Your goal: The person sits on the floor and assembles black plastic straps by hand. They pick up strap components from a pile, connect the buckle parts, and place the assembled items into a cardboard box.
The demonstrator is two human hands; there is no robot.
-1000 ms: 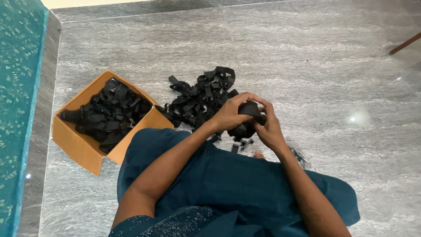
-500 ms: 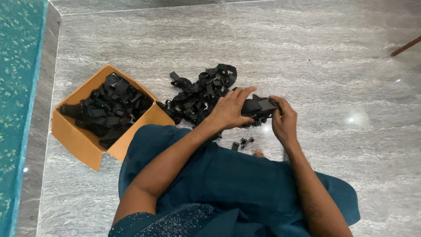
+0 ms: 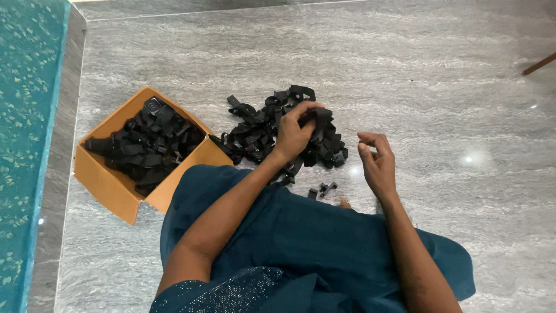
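Observation:
A pile of black straps with buckles (image 3: 263,130) lies on the grey marble floor in front of me. My left hand (image 3: 295,132) reaches into the right side of the pile, with its fingers closed on a black strap piece (image 3: 320,117). My right hand (image 3: 377,162) hovers to the right of the pile with fingers loosely curled and nothing in it. Two or three small black clips (image 3: 324,189) lie on the floor by my knee, between the hands.
An open cardboard box (image 3: 113,185) full of the same black straps stands at the left. A teal speckled surface (image 3: 26,145) runs along the far left edge. My teal-clothed lap (image 3: 324,243) fills the lower middle. A brown stick end (image 3: 538,64) shows at the right.
Both hands held one black piece together before. Now my left hand has moved with it to the pile, and my right hand has let go and drawn away to the right.

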